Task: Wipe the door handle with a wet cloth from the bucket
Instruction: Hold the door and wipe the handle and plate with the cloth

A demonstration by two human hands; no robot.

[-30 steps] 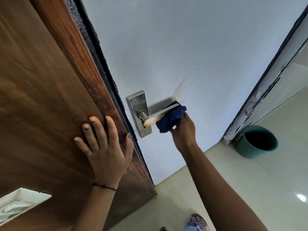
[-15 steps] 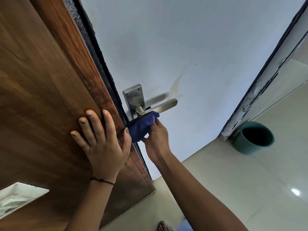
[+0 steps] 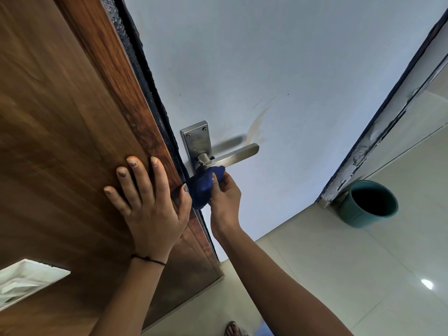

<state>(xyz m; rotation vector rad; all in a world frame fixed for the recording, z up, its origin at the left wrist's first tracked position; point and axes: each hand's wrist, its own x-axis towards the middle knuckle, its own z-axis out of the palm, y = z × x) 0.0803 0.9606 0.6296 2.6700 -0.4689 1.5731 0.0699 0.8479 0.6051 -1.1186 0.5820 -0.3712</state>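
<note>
Right hand (image 3: 224, 197), fingers clenched on bunched dark-blue cloth (image 3: 203, 187), has slid from lever tip to neck of brushed-steel lever handle (image 3: 228, 157), below backplate. Lever length now bare; likely wiped, base remaining. Left hand (image 3: 150, 202) flat, fingers released, bracing brown wooden door (image 3: 60, 117). Teal bucket (image 3: 371, 204) well apart on floor.

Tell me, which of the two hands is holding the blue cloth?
The right hand. It grips the blue cloth just under the base of the metal door handle, while the left hand lies flat and empty on the wooden door.

Brushed metal handle (image 3: 232, 155), blue cloth (image 3: 202, 187), wood-grain door (image 3: 60, 117), glossy floor tiles (image 3: 339, 275)
</note>
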